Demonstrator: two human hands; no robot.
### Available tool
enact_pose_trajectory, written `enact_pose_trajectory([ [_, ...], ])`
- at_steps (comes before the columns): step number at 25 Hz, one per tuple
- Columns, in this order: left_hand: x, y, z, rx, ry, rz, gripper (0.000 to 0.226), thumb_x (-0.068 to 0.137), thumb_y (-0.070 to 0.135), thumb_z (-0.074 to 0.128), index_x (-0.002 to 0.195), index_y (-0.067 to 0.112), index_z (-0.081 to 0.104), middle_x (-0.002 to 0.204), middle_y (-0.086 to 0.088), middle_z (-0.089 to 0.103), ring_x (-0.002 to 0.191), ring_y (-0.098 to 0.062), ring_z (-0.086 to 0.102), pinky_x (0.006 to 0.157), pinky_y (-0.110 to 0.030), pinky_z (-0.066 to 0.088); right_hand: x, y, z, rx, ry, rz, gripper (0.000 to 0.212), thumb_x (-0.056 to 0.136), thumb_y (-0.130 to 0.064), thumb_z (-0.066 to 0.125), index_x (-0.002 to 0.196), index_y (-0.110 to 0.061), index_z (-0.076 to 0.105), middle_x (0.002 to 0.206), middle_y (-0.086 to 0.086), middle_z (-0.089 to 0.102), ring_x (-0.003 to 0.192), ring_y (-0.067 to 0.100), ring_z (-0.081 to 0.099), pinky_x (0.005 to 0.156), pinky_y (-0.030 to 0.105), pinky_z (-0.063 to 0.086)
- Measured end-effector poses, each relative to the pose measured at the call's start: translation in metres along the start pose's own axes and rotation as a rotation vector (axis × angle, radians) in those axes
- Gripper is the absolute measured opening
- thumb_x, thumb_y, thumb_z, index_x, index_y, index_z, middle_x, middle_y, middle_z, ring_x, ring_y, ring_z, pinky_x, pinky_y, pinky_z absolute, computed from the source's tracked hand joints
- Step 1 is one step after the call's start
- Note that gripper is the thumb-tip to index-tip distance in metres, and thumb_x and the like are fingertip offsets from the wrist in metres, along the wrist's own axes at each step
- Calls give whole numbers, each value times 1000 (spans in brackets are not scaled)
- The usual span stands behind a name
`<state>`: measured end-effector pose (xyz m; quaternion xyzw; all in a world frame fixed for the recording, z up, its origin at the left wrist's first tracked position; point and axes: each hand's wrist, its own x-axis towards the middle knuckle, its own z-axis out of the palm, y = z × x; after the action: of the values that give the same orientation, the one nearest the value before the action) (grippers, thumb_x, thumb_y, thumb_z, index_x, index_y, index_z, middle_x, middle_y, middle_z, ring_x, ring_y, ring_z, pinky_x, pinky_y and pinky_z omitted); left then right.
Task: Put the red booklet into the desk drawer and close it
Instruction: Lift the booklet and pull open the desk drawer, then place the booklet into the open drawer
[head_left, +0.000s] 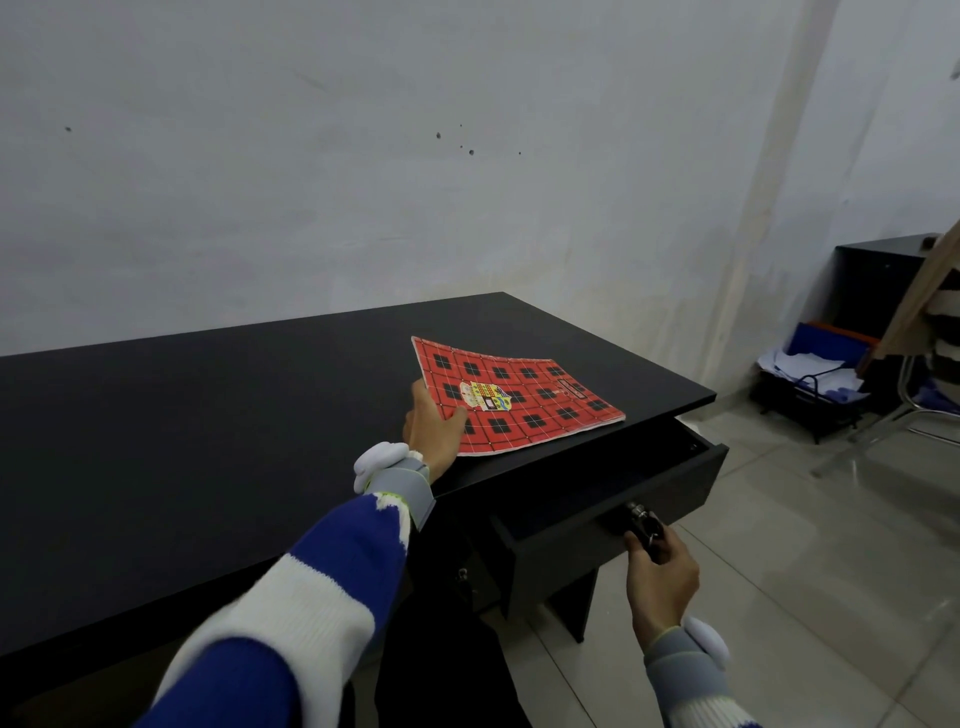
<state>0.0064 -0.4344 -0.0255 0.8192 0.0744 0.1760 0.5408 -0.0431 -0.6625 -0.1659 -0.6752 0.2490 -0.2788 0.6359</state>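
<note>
The red booklet, checked with black squares and a crest, lies near the right end of the black desk; its left edge is lifted and curled. My left hand grips that lifted edge, thumb on the cover. Under the desk's right end the black drawer stands pulled out, its dark inside showing. My right hand is closed on the metal handle on the drawer's front.
A grey wall runs behind the desk. On the tiled floor to the right stand a black wire tray with papers and blue folders, a black cabinet and a chair's metal legs.
</note>
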Motion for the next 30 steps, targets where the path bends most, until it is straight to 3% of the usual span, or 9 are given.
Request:
enact_pose_trajectory([
  [4, 0, -1, 0, -43, -11, 3, 43, 89, 10, 56, 129, 10, 41, 120, -9, 64, 96, -18, 59, 82, -26, 42, -4, 1, 0, -19, -8, -10, 41, 84, 0, 66, 125, -5, 61, 114, 22, 64, 106, 37, 60, 89, 33, 45],
  [8, 2, 0, -5, -128, -28, -42, 48, 86, 8, 61, 129, 11, 40, 112, -6, 63, 108, -27, 61, 91, -31, 47, -4, -1, -1, -55, -36, -22, 41, 86, 0, 63, 127, -8, 59, 118, 22, 62, 107, 36, 59, 91, 38, 48],
  [12, 0, 3, -8, -214, -55, -112, 55, 84, 4, 62, 131, 11, 36, 110, -6, 61, 108, -30, 62, 99, -46, 50, -7, -4, 0, -38, -42, -3, 39, 93, -3, 48, 131, -10, 54, 128, 19, 53, 118, 35, 51, 102, 40, 39],
  [15, -5, 4, -7, -245, -54, -127, 57, 83, 1, 63, 132, 10, 34, 117, -11, 61, 107, -29, 62, 98, -47, 50, -5, -14, 3, 27, -8, 29, 41, 97, -7, 36, 134, -11, 52, 134, 17, 46, 125, 32, 46, 106, 37, 33],
  [18, -9, 5, -3, -276, -44, -131, 59, 82, -1, 63, 131, 9, 33, 108, -5, 57, 103, -27, 61, 97, -46, 51, 1, -29, 5, 88, 15, 15, 42, 96, -6, 32, 133, -9, 53, 136, 16, 46, 128, 31, 46, 111, 40, 33],
  [24, -22, 9, 10, -284, 1, -114, 57, 81, -3, 63, 128, 12, 33, 97, 3, 57, 92, -20, 59, 90, -41, 53, 20, -60, 2, 7, 45, -95, 41, 90, -10, 52, 131, -14, 53, 136, 16, 45, 127, 32, 45, 111, 46, 35],
  [27, -29, 11, 15, -269, 20, -87, 58, 80, -3, 63, 126, 14, 33, 87, 10, 56, 85, -17, 59, 80, -32, 49, 29, -83, 5, -49, 52, -207, 40, 86, -8, 57, 126, -13, 58, 132, 16, 50, 126, 30, 44, 111, 43, 33],
  [30, -36, 16, 18, -246, 19, -43, 57, 79, -2, 65, 124, 17, 34, 95, 4, 60, 86, -20, 62, 80, -34, 52, 35, -103, 13, -67, -8, -281, 37, 87, -9, 58, 124, -12, 60, 131, 15, 52, 124, 28, 47, 109, 39, 36],
])
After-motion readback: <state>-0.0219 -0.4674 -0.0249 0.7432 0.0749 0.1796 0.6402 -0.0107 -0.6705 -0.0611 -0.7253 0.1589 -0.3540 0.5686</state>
